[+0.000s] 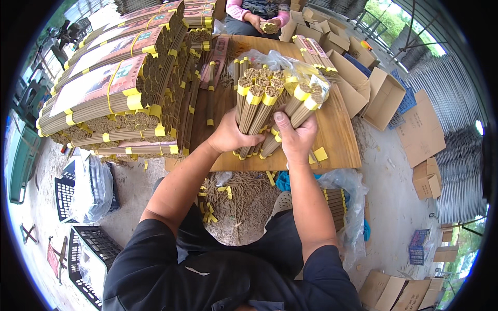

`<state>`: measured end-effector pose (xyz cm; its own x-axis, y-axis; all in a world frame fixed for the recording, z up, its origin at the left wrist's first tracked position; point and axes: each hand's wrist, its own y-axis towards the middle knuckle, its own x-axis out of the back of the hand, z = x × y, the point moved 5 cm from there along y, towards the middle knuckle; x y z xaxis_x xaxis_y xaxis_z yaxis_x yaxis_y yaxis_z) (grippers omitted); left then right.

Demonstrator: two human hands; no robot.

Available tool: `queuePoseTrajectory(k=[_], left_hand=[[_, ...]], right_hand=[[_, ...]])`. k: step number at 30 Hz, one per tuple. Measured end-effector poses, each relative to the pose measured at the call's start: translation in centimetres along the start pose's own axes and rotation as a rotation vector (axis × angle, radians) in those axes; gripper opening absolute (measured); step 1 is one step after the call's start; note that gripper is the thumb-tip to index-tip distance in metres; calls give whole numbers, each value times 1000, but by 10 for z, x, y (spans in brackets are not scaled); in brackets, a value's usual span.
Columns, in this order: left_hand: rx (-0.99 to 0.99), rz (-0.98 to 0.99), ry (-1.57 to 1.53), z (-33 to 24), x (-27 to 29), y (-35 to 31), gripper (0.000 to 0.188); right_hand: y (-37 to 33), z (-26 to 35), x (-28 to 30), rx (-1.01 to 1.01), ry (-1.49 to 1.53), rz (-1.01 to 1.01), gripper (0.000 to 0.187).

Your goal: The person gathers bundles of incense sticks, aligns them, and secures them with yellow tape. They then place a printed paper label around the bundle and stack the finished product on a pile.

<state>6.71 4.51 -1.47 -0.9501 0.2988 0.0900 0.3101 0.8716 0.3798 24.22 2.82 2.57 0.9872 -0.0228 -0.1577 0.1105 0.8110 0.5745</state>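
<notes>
Over the wooden table [332, 140], my left hand [231, 133] is wrapped round a cluster of incense stick bundles [251, 113], brown sticks bound with yellow paper bands. The cluster stands nearly upright, its round ends facing up. My right hand [298, 139] grips a smaller group of incense bundles [294, 115], tilted to the right beside the cluster, with the thumb across it. The lower ends of both groups come close together between my hands. Behind them lies a clear plastic bag [280, 61] with yellow in it. A yellow paper slip [320, 154] rests near the table's front edge.
Large packs of incense [98, 98] are stacked high on the left. Across the table a person [257, 20] holds a bundle. Open cardboard boxes [386, 98] stand at right, black plastic crates [85, 264] at lower left. Loose sticks [238, 207] and yellow scraps lie below the table.
</notes>
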Motion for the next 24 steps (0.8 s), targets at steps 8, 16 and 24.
queuePoseTrajectory(k=[8,16,24], left_hand=[[-41,-46,28,3,1,-3,67],[-22,-21,51,4,0,-2,71],[-38,-11,18,8,-2,-2,74]], right_hand=[[-1,4,-15,70,32,5,43],[-2,-6,-13,124,-86,10,58],[-1,-3,-18,141,-54,-9,55]])
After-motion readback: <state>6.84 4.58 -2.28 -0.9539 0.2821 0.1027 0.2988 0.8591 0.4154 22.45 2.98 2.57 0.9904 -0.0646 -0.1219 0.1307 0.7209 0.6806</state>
